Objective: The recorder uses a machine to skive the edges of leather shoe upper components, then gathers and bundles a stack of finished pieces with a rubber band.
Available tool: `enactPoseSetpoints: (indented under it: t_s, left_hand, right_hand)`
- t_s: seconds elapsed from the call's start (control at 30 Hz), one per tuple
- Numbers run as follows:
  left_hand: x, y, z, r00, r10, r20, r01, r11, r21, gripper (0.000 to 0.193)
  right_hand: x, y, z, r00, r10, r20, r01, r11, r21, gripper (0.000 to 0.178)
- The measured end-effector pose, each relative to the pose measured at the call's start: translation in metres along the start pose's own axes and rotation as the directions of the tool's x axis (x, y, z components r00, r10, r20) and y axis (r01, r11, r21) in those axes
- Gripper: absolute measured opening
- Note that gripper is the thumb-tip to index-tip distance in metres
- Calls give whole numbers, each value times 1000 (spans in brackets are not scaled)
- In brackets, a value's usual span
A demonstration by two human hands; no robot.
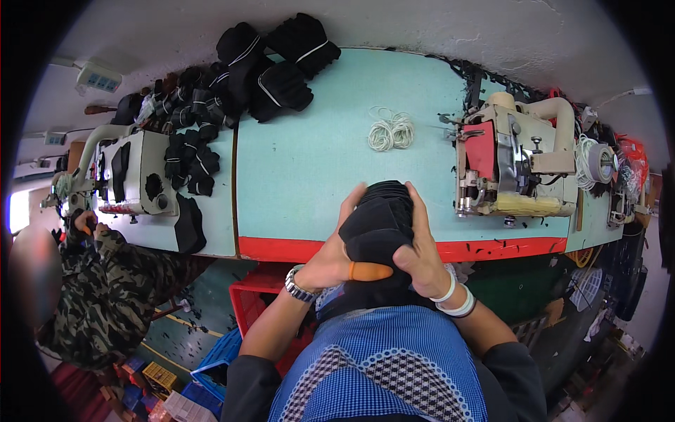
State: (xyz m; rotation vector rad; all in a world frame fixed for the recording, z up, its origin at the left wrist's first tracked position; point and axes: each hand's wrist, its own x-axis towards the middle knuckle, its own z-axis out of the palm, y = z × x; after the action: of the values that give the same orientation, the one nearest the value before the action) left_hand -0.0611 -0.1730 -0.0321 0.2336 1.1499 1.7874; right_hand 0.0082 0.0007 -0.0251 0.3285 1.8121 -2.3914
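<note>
A thick stack of black cut fabric pieces [380, 221] is held upright between my two hands, over the table's red front edge and close to my apron. My left hand [329, 259] closes on the stack's left side, an orange finger cot covering its thumb. My right hand [423, 259] grips the other side, thumb bent against the pieces. Beyond the hands, a loose bundle of white cord [391, 132] lies on the pale green table [302, 169].
A sewing machine [517, 162] stands at the right, a white cord spool [600, 163] beside it. Tied black bundles [281, 88] are piled at the back left. Left of me, a person in camouflage [105, 295] works at another machine [137, 172]. A red crate [246, 302] sits below the table.
</note>
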Motion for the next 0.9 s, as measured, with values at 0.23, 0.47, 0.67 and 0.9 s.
enactPoseSetpoints:
  t_s: [0.23,0.47,0.67,0.9]
  left_hand:
    - [-13,-6,-7,994,-101,-43,90,974,-206,91]
    - [8,18,-45,985,-131,114,145,980,-133,62]
    - [4,8,-57,929,-305,211,336,933,-132,91]
    - [-1,27,-47,909,-349,230,281,917,283,116]
  right_hand:
    - [1,3,29,990,138,-19,-140,979,-147,111]
    - [80,-37,1,992,-2,128,57,902,-428,74]
    - [73,-31,21,914,381,142,-225,765,-604,31]
    - [29,-5,12,908,-15,419,174,923,-344,42]
